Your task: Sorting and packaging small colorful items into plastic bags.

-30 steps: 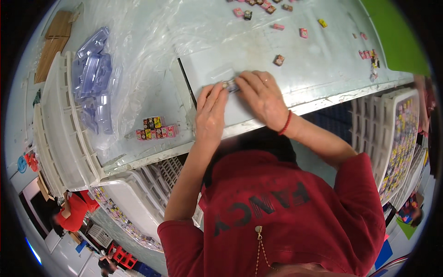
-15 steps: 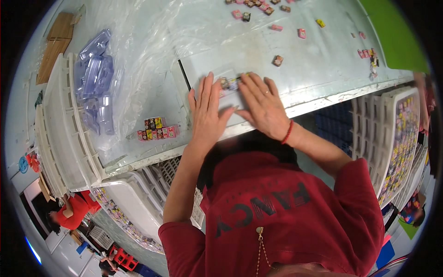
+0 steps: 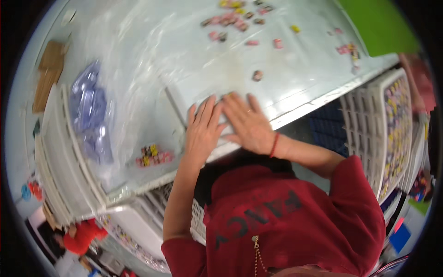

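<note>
Near the table's front edge, my left hand lies flat with its fingers stretched out. My right hand is spread beside it, a red cord around the wrist, and the two hands almost touch at the fingertips. Whatever lies beneath them is mostly hidden, and the view is blurred. Beyond the right hand sits one small brown and pink block. Left of the left hand, several small pink, black and yellow blocks stand in a cluster.
More small blocks lie scattered on the table's far part, by a green surface. Clear bluish plastic trays lie on plastic film at the left. White crates stand at right, others at left. A person in red is at lower left.
The view has shifted, so the table and its blocks appear lower and further left. My fingers have come closer together and now cover the blocks that showed between them.
</note>
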The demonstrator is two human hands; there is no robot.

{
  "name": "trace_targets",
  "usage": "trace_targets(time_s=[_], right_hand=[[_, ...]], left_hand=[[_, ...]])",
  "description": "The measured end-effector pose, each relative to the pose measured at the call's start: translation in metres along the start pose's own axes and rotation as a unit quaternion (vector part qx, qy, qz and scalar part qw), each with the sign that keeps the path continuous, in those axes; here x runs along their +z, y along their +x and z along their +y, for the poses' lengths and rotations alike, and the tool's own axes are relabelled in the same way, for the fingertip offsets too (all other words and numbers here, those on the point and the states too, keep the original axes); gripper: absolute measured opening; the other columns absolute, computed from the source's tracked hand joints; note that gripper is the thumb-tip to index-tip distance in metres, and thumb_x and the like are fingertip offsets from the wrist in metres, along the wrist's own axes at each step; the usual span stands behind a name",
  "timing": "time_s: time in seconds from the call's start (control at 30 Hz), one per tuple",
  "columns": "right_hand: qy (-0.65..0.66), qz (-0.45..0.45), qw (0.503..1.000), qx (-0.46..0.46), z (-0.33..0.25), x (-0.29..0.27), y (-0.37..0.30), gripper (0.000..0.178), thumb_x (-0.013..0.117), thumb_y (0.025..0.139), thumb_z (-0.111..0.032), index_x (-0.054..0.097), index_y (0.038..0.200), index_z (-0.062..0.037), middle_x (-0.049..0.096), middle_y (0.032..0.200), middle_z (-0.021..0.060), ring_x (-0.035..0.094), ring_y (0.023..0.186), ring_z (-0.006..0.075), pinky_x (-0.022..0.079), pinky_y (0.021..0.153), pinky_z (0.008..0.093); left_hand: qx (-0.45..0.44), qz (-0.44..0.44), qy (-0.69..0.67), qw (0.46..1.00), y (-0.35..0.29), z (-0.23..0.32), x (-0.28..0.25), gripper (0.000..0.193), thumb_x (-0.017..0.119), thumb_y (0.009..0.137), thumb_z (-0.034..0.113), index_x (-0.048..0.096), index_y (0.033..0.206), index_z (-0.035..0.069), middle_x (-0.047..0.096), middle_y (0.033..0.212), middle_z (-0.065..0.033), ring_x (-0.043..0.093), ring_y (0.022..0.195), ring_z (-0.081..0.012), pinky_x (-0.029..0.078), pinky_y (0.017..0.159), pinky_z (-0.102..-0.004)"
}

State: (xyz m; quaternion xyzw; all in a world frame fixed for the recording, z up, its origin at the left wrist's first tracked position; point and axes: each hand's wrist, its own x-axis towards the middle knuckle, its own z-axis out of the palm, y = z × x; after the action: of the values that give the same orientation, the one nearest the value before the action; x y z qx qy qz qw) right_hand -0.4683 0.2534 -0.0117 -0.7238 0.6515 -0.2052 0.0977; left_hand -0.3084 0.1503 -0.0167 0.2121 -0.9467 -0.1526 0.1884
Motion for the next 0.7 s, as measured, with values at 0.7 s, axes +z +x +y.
trace_targets(time_s=[0.7], right_hand=[[-0.229, 0.186, 0.95, 0.107, 0.276, -0.063, 0.042, 0.027, 0.057, 0.091, -0.015, 0.061, 0.117, -0.0095, 0.064, 0.105, 0.0157, 0.06, 0.095, 0.0357, 0.049, 0.083, 0.0419]], left_hand=[[-0.133, 0.127, -0.049, 0.982, -0.037, -0.007, -0.028, 0.065, 0.078, 0.074, 0.016, 0.048, 0.129, -0.005, 0.047, 0.137, -0.0186, 0.041, 0.13, -0.0389, 0.037, 0.105, -0.0456]])
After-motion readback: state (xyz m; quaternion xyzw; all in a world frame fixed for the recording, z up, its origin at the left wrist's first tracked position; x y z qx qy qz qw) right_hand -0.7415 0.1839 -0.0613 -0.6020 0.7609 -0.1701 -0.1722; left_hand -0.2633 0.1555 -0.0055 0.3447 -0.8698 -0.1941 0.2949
